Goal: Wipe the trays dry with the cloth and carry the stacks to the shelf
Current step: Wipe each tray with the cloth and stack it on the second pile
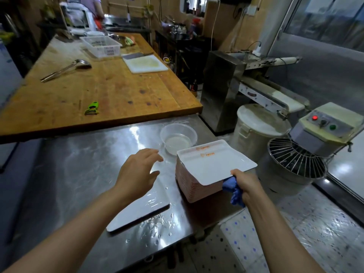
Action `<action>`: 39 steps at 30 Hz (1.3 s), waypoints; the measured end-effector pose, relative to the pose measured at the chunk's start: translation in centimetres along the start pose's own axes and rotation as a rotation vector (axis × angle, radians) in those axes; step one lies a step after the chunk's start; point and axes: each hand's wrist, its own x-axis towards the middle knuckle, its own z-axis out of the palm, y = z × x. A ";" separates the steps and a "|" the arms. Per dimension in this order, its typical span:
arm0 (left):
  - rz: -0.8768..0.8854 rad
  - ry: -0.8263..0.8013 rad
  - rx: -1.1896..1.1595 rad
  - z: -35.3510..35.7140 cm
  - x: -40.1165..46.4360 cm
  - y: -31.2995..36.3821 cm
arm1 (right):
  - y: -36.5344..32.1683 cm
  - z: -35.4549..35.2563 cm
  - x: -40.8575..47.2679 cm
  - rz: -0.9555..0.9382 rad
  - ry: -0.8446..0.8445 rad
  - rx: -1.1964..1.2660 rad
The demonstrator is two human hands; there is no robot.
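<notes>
- right hand point(246, 184) grips the blue cloth point(233, 189) and the top tray point(214, 164) of the stack point(189, 186)
- left hand point(137, 172) hovers with loose fingers over a wet tray point(141, 211)

Single head-worn wide-angle view, facing forward and down, close above both forearms. Left hand point(137, 170) left of centre; right hand point(246, 184) right of centre, steel table point(78, 164) beneath.

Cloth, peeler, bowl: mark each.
cloth point(232, 191), head view, blue bunch below the right hand's grip
peeler point(92, 108), head view, green handle
bowl point(178, 143), head view, liquid inside
</notes>
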 end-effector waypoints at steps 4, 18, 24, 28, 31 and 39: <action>-0.086 -0.030 -0.016 0.3 -0.7 -1.1 | 0.5 1.4 1.2 0.024 0.057 -0.019; -0.235 -0.121 -0.003 0.8 -2.7 -2.7 | 1.8 4.9 3.8 -0.005 0.183 -0.166; -0.289 -0.113 -0.002 0.8 -3.5 -3.4 | 0.5 4.9 -0.9 -0.115 0.126 -0.019; -0.392 -0.126 -0.001 0.8 -4.6 -4.6 | -0.2 7.2 -5.4 -0.257 -0.092 -0.015; -0.485 -0.126 0.019 1.0 -6.0 -6.1 | 0.0 9.9 -7.5 -0.360 -0.323 -0.127; -0.790 -0.168 0.011 3.7 -10.2 -10.4 | 4.8 17.5 -6.0 -0.639 -0.376 -0.704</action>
